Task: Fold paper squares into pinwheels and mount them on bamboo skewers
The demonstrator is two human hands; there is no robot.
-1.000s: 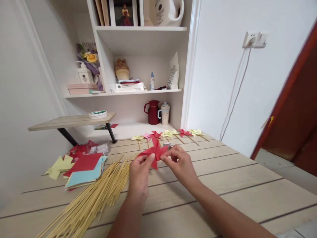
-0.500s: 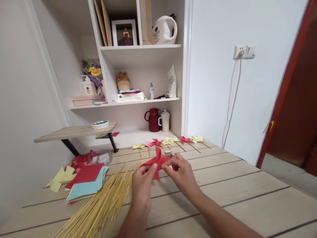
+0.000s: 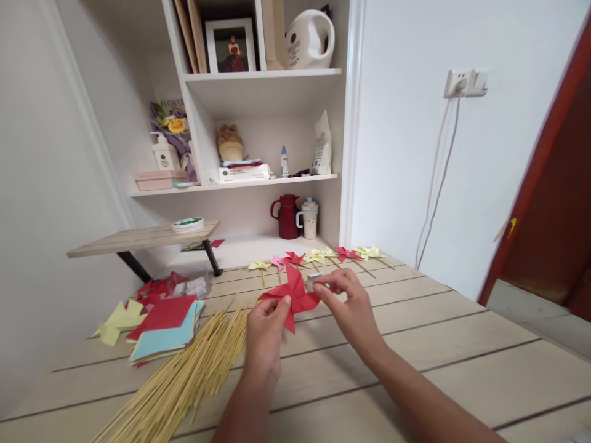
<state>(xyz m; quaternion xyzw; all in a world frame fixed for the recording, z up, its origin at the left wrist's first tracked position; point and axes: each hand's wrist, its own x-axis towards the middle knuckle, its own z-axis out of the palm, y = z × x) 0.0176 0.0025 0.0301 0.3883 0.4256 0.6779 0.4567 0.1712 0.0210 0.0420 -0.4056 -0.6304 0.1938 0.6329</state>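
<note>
One red paper pinwheel was held just above the wooden table, near its middle, pinched at its near-left edge by the left hand. The right hand sat just right of it, thumb and forefinger closed narrowly on a small grey object at the pinwheel's far-right edge. To the near left lay a spread of bamboo sticks, their tips close to the left hand, and beyond them a stack of coloured paper squares. Along the table's far edge ran a row of finished pinwheels. Bare planks stretched to the right of the right hand, toward the wall.
</note>
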